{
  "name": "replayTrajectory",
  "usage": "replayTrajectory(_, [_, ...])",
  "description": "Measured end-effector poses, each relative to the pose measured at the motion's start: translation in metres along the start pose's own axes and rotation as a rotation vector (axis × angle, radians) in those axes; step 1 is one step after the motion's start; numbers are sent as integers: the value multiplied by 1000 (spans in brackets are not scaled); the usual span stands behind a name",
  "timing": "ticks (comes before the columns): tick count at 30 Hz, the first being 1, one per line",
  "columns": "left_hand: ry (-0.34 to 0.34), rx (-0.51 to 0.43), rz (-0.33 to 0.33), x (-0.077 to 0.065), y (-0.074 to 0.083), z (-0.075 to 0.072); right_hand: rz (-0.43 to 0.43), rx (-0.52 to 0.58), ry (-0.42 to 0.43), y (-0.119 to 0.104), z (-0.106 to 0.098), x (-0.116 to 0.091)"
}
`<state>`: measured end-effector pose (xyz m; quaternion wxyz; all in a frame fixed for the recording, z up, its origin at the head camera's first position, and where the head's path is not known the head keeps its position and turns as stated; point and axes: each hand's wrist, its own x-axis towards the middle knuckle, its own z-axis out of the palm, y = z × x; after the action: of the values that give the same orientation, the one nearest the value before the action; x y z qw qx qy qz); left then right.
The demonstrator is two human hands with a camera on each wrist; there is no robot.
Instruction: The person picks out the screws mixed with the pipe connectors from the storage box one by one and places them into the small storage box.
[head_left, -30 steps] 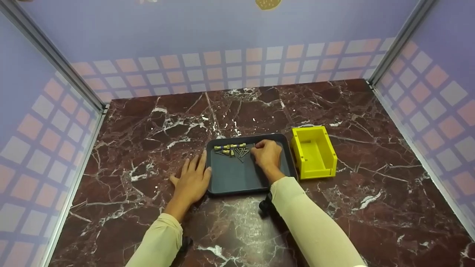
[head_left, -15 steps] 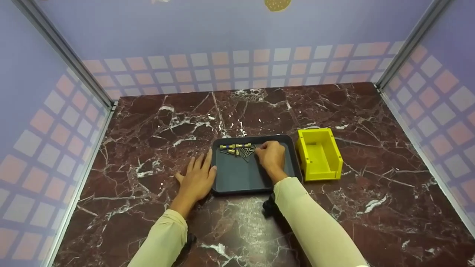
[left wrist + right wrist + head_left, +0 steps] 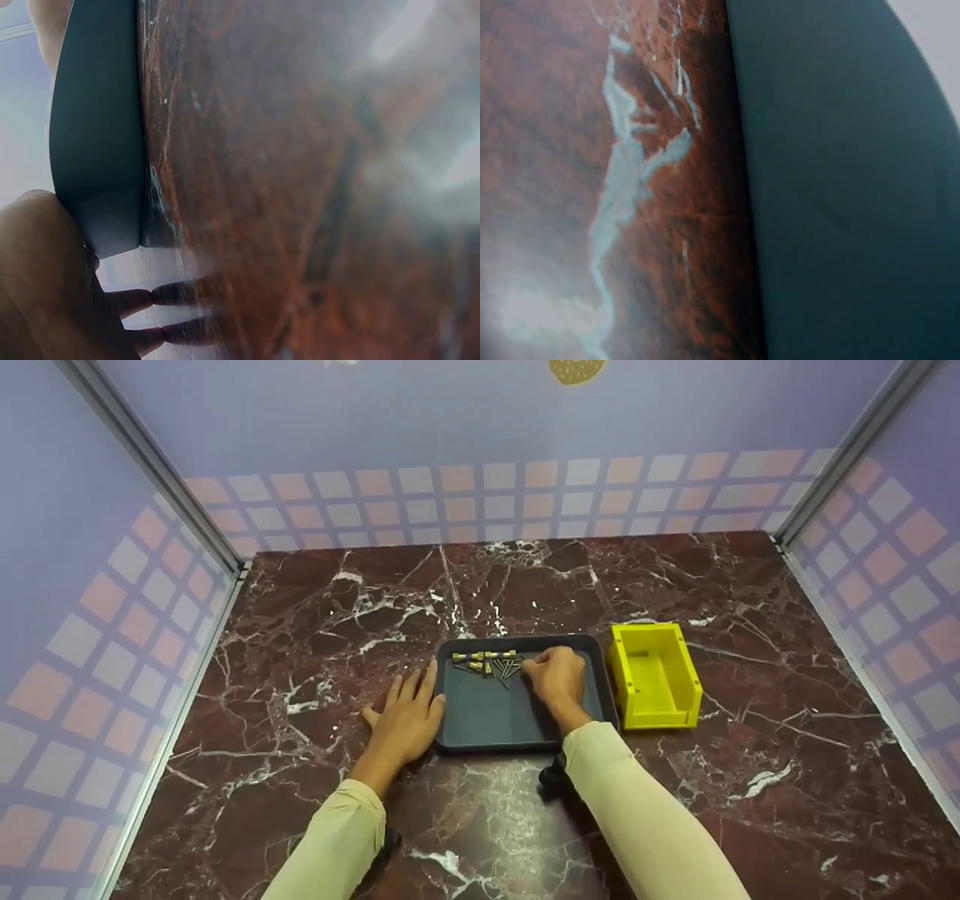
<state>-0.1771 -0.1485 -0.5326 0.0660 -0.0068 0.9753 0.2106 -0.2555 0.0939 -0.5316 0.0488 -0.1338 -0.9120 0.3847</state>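
Observation:
A dark grey tray [image 3: 495, 727] lies on the marbled table. Toward its far edge are several brass fittings [image 3: 487, 655] with blue bands and a small pile of screws [image 3: 504, 669]. My right hand [image 3: 559, 679] reaches into the tray, thumb and forefinger pinched together on a thin screw at the right of the pile, largely hidden by the fingers. My left hand [image 3: 405, 720] lies spread on the table, its thumb against the tray's left rim. In the left wrist view, the fingers [image 3: 131, 302] extend beyond the tray's outer wall [image 3: 101, 150].
A yellow open-front bin [image 3: 656, 682] stands close to the tray's right side. Low panels enclose the table [image 3: 337, 622] at the back and both sides. The right wrist view takes in mostly the tray's wall [image 3: 847, 187] and tabletop.
The head view has shifted, so the scene sits slightly farther right and lower. Both hands keep nearly the same places, the right fingertips still pinched beside the screws.

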Motion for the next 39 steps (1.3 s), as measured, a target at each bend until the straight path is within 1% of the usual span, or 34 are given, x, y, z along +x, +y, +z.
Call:
replayTrajectory(3, [-5,-5,-5,0,0,1,0,9,-1,1,-2,0])
replayTrajectory(12, [-16,-10,0,1,-2,1,-22,104,12,2,-7,-2])
replayTrajectory(19, [-17,-1,6,0,-2,0,0,167,-5,2,-13,-6])
replayTrajectory(22, [-15,2,7,0,-2,1,1,194,-10,0,-18,-9])
replayTrajectory(31, [-6,1,1,1,-1,1,-28,263,-5,-8,-38,-16])
replayTrajectory(36, [-2,7,-2,1,-1,1,-14,306,-13,-7,-47,-18])
replayTrajectory(39, [-4,4,-1,0,-1,0,-5,311,-14,-5,-53,-19])
